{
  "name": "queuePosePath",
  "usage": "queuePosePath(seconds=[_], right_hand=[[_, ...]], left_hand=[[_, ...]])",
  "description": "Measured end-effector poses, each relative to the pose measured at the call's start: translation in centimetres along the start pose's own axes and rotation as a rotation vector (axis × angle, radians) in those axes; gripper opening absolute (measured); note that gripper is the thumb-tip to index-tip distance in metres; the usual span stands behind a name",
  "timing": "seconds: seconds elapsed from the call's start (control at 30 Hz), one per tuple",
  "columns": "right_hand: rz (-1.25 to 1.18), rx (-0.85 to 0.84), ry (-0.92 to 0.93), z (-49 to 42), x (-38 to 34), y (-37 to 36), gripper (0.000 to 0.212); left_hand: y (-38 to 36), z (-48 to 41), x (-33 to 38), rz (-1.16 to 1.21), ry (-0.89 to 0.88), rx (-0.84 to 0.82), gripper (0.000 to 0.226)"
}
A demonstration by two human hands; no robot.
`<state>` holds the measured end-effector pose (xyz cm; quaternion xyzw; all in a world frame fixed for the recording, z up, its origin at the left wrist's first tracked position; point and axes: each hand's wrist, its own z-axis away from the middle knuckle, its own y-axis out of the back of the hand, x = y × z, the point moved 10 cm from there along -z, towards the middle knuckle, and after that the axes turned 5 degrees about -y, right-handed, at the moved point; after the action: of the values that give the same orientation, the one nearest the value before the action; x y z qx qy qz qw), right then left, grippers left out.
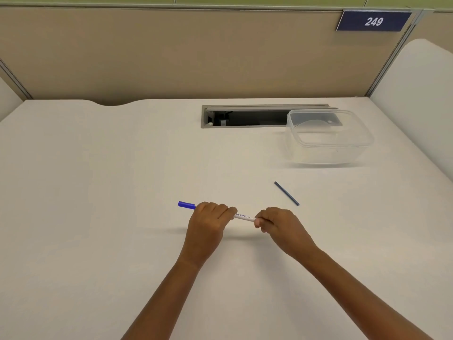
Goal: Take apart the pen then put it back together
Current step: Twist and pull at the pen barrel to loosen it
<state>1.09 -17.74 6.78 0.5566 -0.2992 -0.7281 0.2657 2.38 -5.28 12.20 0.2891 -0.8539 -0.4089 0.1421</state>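
- Two bits of writing legible. A navy plate [373,21] at the top right of the beige partition [171,50] reads "249" in white.
- The other is small dark print on the white barrel of the whiteboard marker [242,217]; "ITE BOARD" shows between the hands, the rest is covered by fingers or too small to read.
- Marker held roughly level just above the counter [98,192], front centre, running left to right, its right end slightly nearer the camera.
- Left hand [208,217] is curled round the barrel's left part, knuckles up. The blue cap [186,205] sticks out past it to the left.
- Right hand [277,223] pinches the barrel's right end with curled fingers; that tip is hidden inside the grip.
- Thin dark blue rod [286,193] lies on the counter, slanted, beyond and to the right of the right hand, touching neither hand.
- Clear plastic container [328,143] stands further back on the right, overlapping the right end of a recessed cable slot [245,116] in the counter.
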Motion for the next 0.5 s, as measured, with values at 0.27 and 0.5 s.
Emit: queuePosePath(seconds=[0.27,0.5], right_hand=[[-0.674,-0.426,-0.41,0.5,2.7,-2.7,0.034],[-0.559,-0.206,-0.318,0.3,1.8,-1.8,0.033]], left_hand=[[-0.2,0.2,0.3,0.031,-0.027,0.011,0.019],[-0.1,0.0,-0.5,0.036,0.045,-0.018,0.015]])
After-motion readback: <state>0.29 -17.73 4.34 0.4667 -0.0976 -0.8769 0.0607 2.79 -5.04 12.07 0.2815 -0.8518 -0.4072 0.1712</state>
